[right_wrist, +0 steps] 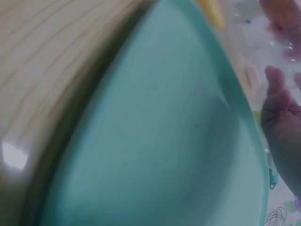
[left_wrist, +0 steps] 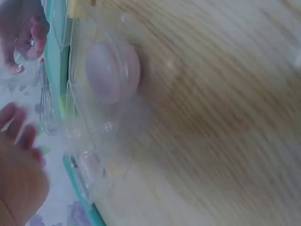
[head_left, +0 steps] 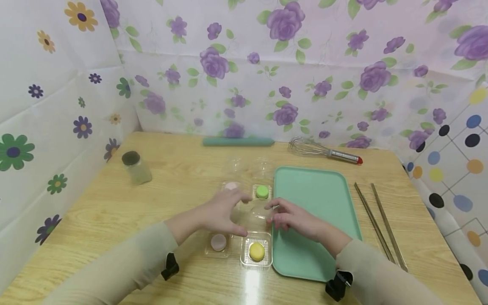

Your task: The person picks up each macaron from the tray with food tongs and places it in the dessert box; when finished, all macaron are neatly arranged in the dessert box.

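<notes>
My left hand hovers over clear plastic boxes, its thumb spread away from the fingers. Opposite it, my right hand is above the tray's left edge with loosely bent fingers. Between them is a clear lid; whether the right fingertips touch it is hard to tell. A yellow macaron sits in a front box, beside a pale mauve macaron in another. Behind are a green macaron and a pale pink one, partly hidden by the left hand. The left wrist view shows the mauve macaron through plastic.
The green tray lies right of the boxes, with metal chopsticks beyond it. A whisk and a teal rolling pin lie along the back. A dark-lidded jar stands at left.
</notes>
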Available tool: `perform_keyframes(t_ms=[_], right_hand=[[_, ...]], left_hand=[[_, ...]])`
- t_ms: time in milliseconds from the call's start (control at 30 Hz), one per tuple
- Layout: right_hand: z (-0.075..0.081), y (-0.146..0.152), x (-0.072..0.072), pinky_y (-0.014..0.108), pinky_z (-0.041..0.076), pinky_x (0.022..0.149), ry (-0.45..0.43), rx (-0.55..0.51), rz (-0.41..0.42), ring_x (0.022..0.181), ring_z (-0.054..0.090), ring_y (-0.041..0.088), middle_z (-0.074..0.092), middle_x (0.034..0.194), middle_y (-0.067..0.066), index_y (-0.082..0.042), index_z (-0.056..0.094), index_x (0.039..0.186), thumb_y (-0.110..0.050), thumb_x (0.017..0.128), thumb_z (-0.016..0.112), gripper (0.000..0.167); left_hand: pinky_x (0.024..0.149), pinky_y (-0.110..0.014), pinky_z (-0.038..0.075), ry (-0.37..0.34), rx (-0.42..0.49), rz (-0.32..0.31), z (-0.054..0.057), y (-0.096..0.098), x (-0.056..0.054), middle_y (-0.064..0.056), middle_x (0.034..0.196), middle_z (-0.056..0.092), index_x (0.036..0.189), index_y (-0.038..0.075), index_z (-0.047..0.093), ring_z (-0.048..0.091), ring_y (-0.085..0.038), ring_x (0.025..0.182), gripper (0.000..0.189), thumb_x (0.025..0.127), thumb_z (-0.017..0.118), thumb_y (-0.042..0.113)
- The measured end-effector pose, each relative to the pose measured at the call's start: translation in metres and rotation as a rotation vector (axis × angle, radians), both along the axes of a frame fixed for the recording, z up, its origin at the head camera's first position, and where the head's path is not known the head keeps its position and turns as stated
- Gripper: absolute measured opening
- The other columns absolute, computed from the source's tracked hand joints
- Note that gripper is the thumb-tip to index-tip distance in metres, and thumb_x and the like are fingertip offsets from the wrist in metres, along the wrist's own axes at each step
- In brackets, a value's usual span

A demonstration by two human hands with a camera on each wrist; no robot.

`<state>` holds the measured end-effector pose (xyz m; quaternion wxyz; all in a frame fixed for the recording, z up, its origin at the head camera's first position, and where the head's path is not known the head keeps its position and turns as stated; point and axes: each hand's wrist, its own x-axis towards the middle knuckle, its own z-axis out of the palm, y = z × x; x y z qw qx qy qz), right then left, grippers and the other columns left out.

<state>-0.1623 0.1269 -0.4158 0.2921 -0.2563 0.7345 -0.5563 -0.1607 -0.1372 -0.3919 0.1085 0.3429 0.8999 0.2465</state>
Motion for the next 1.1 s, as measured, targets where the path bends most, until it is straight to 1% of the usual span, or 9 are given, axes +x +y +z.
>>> perform_keyframes(t_ms=[100, 200, 367, 500, 667, 800, 900, 1000, 1100], right_hand=[[-0.004, 0.001, 0.0, 0.029, 0.046, 0.072, 0.199, 0.035, 0.01, 0.091, 0.054, 0.028, 0.059, 0.108, 0.016, -0.002, 0.044, 0.128, -0.013, 0.09, 0.056, 0.042], [-0.007, 0.001, 0.001, 0.026, 0.046, 0.069, 0.317, 0.056, 0.002, 0.088, 0.053, 0.027, 0.059, 0.109, 0.012, -0.005, 0.047, 0.128, -0.012, 0.084, 0.065, 0.048], [-0.005, -0.001, 0.006, 0.028, 0.045, 0.064, 0.423, 0.103, 0.011, 0.084, 0.053, 0.03, 0.059, 0.112, 0.011, -0.005, 0.049, 0.126, -0.02, 0.078, 0.073, 0.056], [-0.002, -0.002, 0.01, 0.029, 0.045, 0.066, 0.468, 0.155, 0.027, 0.084, 0.052, 0.027, 0.058, 0.111, 0.009, -0.004, 0.051, 0.125, -0.027, 0.076, 0.075, 0.059], [-0.003, -0.002, 0.015, 0.025, 0.044, 0.065, 0.557, 0.231, 0.047, 0.083, 0.05, 0.019, 0.057, 0.105, 0.003, -0.008, 0.053, 0.125, -0.038, 0.074, 0.078, 0.064], [-0.009, -0.003, 0.02, 0.028, 0.046, 0.076, 0.643, 0.287, 0.073, 0.092, 0.05, 0.013, 0.055, 0.111, -0.002, -0.011, 0.053, 0.125, -0.046, 0.071, 0.077, 0.068], [-0.012, -0.002, 0.025, 0.031, 0.046, 0.084, 0.696, 0.305, 0.092, 0.097, 0.05, 0.011, 0.054, 0.116, -0.002, -0.011, 0.053, 0.124, -0.05, 0.07, 0.076, 0.071], [-0.014, -0.002, 0.029, 0.031, 0.046, 0.086, 0.763, 0.299, 0.109, 0.099, 0.05, 0.012, 0.054, 0.116, -0.003, -0.009, 0.053, 0.122, -0.051, 0.069, 0.077, 0.071], [-0.017, -0.002, 0.032, 0.032, 0.044, 0.088, 0.865, 0.304, 0.125, 0.101, 0.05, 0.013, 0.056, 0.114, -0.004, -0.008, 0.055, 0.119, -0.052, 0.068, 0.077, 0.071]], left_hand=[[0.098, -0.043, 0.038, -0.143, -0.008, 0.005, 0.001, -0.003, 0.0, -0.004, 0.129, 0.05, 0.134, 0.009, 0.045, 0.045, -0.024, 0.119, 0.073, 0.077, 0.072, 0.045], [0.096, -0.04, 0.04, -0.182, 0.001, -0.017, 0.001, -0.003, 0.0, -0.005, 0.126, 0.053, 0.132, 0.008, 0.047, 0.048, -0.023, 0.117, 0.066, 0.082, 0.066, 0.047], [0.094, -0.037, 0.042, -0.186, -0.001, -0.035, 0.002, -0.001, 0.001, -0.002, 0.125, 0.053, 0.131, 0.01, 0.049, 0.049, -0.019, 0.114, 0.07, 0.079, 0.067, 0.053], [0.094, -0.037, 0.042, -0.15, -0.037, -0.05, 0.001, 0.0, 0.004, -0.001, 0.124, 0.052, 0.13, 0.01, 0.049, 0.048, -0.019, 0.113, 0.078, 0.071, 0.072, 0.056], [0.095, -0.037, 0.039, -0.08, -0.076, -0.082, 0.001, 0.002, 0.011, -0.002, 0.121, 0.053, 0.127, 0.008, 0.05, 0.046, -0.018, 0.113, 0.081, 0.066, 0.078, 0.051], [0.091, -0.035, 0.039, 0.018, -0.146, -0.119, -0.002, 0.006, 0.019, -0.002, 0.115, 0.055, 0.126, 0.006, 0.051, 0.047, -0.017, 0.105, 0.083, 0.064, 0.078, 0.054], [0.09, -0.032, 0.038, 0.085, -0.2, -0.135, -0.005, 0.008, 0.025, 0.0, 0.114, 0.055, 0.126, 0.008, 0.051, 0.046, -0.014, 0.1, 0.084, 0.064, 0.075, 0.059], [0.089, -0.031, 0.037, 0.118, -0.226, -0.14, -0.006, 0.01, 0.029, 0.003, 0.114, 0.054, 0.125, 0.01, 0.051, 0.043, -0.011, 0.098, 0.084, 0.063, 0.075, 0.062], [0.088, -0.03, 0.036, 0.134, -0.244, -0.147, -0.008, 0.01, 0.033, 0.005, 0.113, 0.053, 0.123, 0.011, 0.052, 0.042, -0.01, 0.097, 0.084, 0.061, 0.074, 0.064]])
